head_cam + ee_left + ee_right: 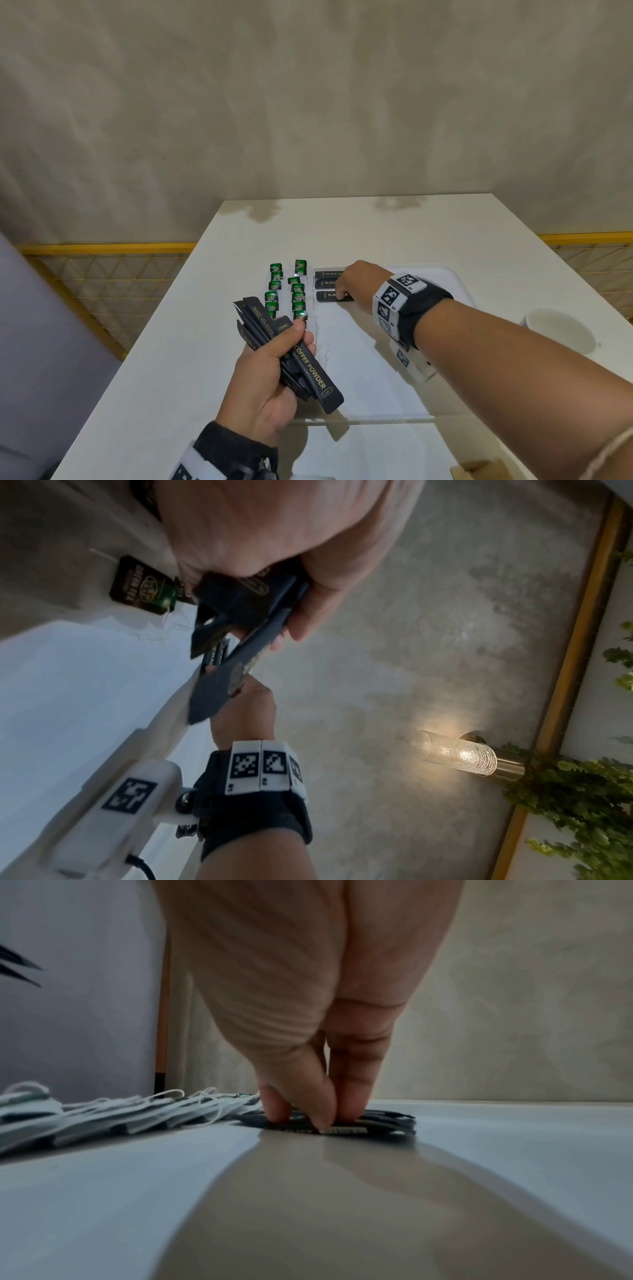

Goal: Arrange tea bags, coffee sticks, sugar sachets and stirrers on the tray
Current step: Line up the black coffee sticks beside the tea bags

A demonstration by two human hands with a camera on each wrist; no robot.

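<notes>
My left hand (301,339) grips a bundle of black coffee sticks (310,371) above the near left of the white tray (445,268); the bundle (240,599) fans out past the fingers. Three coffee sticks lie in a row on the tray. My right hand (342,291) pinches the nearest one (327,297). In the right wrist view, thumb and fingertips (349,1110) hold that stick (383,1121) flat on the tray floor (479,1164). Green tea bags (287,291) lie in two columns left of the sticks, their strings showing (103,1110).
A white paper cup (561,329) stands right of the tray. The white table (154,394) ends at a yellow mesh fence (102,274) on the left. A cardboard corner (479,469) shows at the bottom right.
</notes>
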